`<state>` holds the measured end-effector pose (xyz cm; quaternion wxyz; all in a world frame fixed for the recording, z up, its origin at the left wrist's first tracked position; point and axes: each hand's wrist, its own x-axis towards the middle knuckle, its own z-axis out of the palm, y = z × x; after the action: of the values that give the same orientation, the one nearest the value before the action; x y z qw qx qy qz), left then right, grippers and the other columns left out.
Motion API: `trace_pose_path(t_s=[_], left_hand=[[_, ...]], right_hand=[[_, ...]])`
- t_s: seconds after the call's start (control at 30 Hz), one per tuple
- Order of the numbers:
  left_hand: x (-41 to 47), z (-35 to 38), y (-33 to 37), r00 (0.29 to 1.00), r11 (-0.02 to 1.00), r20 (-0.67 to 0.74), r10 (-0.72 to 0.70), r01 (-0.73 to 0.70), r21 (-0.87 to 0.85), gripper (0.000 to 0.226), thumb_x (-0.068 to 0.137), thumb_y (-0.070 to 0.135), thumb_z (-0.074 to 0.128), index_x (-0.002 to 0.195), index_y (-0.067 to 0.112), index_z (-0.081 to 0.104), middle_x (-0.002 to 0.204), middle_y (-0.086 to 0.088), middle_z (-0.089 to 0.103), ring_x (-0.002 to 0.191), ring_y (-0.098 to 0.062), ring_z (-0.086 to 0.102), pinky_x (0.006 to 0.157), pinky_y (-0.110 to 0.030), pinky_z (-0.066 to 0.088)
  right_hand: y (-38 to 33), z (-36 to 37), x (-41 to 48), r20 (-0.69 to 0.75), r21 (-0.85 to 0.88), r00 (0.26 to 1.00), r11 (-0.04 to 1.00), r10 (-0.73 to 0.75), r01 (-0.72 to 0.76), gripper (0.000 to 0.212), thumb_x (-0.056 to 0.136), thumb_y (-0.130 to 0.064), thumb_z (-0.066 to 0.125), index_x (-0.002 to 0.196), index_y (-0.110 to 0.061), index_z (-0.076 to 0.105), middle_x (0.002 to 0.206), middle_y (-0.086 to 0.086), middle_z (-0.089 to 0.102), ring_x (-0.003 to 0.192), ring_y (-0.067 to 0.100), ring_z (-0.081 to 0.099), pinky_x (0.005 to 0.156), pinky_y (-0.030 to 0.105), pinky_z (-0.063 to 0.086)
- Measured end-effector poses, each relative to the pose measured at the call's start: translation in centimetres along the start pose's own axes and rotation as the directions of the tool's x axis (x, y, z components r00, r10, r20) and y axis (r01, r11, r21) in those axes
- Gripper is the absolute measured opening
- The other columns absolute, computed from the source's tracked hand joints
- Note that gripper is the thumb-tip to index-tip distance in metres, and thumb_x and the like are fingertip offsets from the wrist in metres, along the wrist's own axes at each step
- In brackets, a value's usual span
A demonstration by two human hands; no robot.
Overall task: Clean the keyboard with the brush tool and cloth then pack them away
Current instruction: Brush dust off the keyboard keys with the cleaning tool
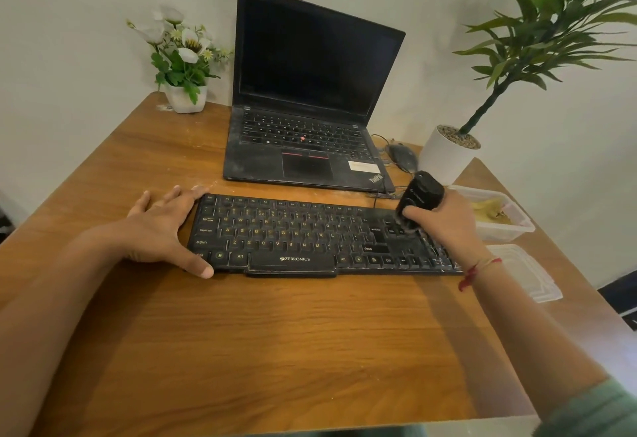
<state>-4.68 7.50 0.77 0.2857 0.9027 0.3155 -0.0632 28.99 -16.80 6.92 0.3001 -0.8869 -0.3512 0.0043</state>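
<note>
My right hand [444, 226] grips the black cylindrical brush tool [421, 195] against the dusty black plastic keyboard [303, 236]; my left hand [165, 226], fingers spread flat, braces its left end.

surface [262, 333]: wood-grain, smooth, slight sheen
keyboard [310, 235]: black matt plastic, dusty
brush tool [422, 197]: black plastic, faint gloss
container [496, 216]: clear plastic
plant pot [444, 157]: white, matt
laptop [310, 99]: black matt, dusty
</note>
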Motion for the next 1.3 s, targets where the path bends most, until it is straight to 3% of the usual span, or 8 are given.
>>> trace_pose_path(t_s=[0.17, 0.33, 0.5, 0.63, 0.8, 0.97, 1.13, 1.3], left_hand=[[-0.1, -0.1, 0.1, 0.999, 1.000, 0.040, -0.013, 0.012, 0.025, 0.153, 0.021, 0.093, 0.055, 0.142, 0.042, -0.023, 0.159, 0.001, -0.010, 0.129, 0.002, -0.024, 0.111, -0.041, -0.024], [0.1, -0.1, 0.1, 1.000, 1.000, 0.016, -0.003, 0.003, 0.014, 0.151, 0.021, 0.093, 0.056, 0.143, 0.044, -0.018, 0.159, 0.003, -0.004, 0.140, -0.006, -0.019, 0.112, -0.041, -0.023], [-0.1, 0.0, 0.2, 1.000, 1.000, 0.003, -0.008, 0.008, 0.006, 0.151, 0.020, 0.092, 0.057, 0.144, 0.043, -0.013, 0.159, 0.003, -0.001, 0.142, -0.007, -0.016, 0.113, -0.041, -0.021], [0.0, -0.1, 0.1, 1.000, 1.000, 0.005, -0.002, 0.002, -0.008, 0.152, 0.019, 0.092, 0.057, 0.145, 0.042, -0.012, 0.159, 0.003, -0.002, 0.141, -0.006, -0.016, 0.112, -0.039, -0.022], [0.0, 0.0, 0.1, 1.000, 1.000, -0.002, -0.004, 0.004, -0.012, 0.151, 0.020, 0.091, 0.059, 0.145, 0.042, -0.010, 0.159, 0.003, 0.000, 0.142, -0.007, -0.015, 0.112, -0.040, -0.021], [0.1, 0.0, 0.1, 1.000, 1.000, -0.012, -0.004, 0.004, -0.009, 0.151, 0.019, 0.090, 0.059, 0.145, 0.042, -0.010, 0.159, 0.002, 0.001, 0.142, -0.008, -0.015, 0.113, -0.040, -0.021], [0.1, 0.1, 0.0, 1.000, 1.000, -0.014, 0.001, -0.001, 0.008, 0.153, 0.017, 0.095, 0.054, 0.145, 0.041, -0.010, 0.159, 0.001, 0.002, 0.143, -0.010, -0.014, 0.113, -0.041, -0.020], [0.2, 0.1, 0.0, 1.000, 1.000, -0.019, 0.001, -0.001, 0.006, 0.156, 0.013, 0.096, 0.052, 0.146, 0.040, -0.010, 0.159, -0.001, 0.002, 0.143, -0.010, -0.014, 0.113, -0.040, -0.020]], right_hand=[[0.0, 0.6, -1.6, 0.225, 0.192, 0.973, 0.981, -0.044, 0.000, 0.026, 0.074, -0.020, 0.079, 0.088, -0.026, 0.058, 0.090, -0.001, 0.067, 0.086, 0.012, 0.064, 0.074, 0.031, 0.056], [0.7, -1.0, -0.6, 0.005, 0.084, 1.000, 0.996, 0.006, -0.007, 0.021, 0.076, -0.024, 0.077, 0.086, -0.016, 0.060, 0.075, -0.003, 0.063, 0.081, 0.021, 0.065, 0.060, 0.023, 0.049], [-0.5, 0.1, -2.8, 0.181, 0.185, 0.978, 0.980, -0.106, 0.071, 0.032, 0.076, -0.015, 0.078, 0.081, -0.030, 0.051, 0.082, -0.008, 0.062, 0.078, 0.005, 0.060, 0.067, 0.022, 0.050], [0.8, -1.1, -0.9, -0.011, 0.061, 1.000, 0.998, -0.007, 0.008, 0.019, 0.076, -0.024, 0.077, 0.083, -0.016, 0.061, 0.077, 0.003, 0.066, 0.080, 0.023, 0.067, 0.060, 0.024, 0.049], [0.3, -0.2, -3.4, 0.224, 0.179, 0.973, 0.984, -0.051, 0.010, 0.026, 0.076, -0.019, 0.077, 0.088, -0.028, 0.055, 0.089, -0.003, 0.067, 0.083, 0.011, 0.065, 0.070, 0.026, 0.054], [1.2, -1.6, -2.4, 0.033, 0.128, 0.999, 0.991, 0.041, -0.045, 0.019, 0.077, -0.020, 0.076, 0.081, -0.022, 0.058, 0.077, -0.002, 0.065, 0.080, 0.020, 0.067, 0.057, 0.020, 0.047], [0.2, -1.0, -5.1, 0.298, 0.381, 0.954, 0.915, 0.015, -0.134, 0.034, 0.076, -0.007, 0.076, 0.086, -0.028, 0.052, 0.093, 0.000, 0.066, 0.086, 0.010, 0.063, 0.076, 0.028, 0.054], [1.4, -1.9, -3.8, 0.044, 0.237, 0.995, 0.967, 0.090, -0.098, 0.024, 0.074, -0.018, 0.078, 0.084, -0.026, 0.057, 0.092, 0.006, 0.069, 0.087, 0.019, 0.066, 0.073, 0.034, 0.056]])
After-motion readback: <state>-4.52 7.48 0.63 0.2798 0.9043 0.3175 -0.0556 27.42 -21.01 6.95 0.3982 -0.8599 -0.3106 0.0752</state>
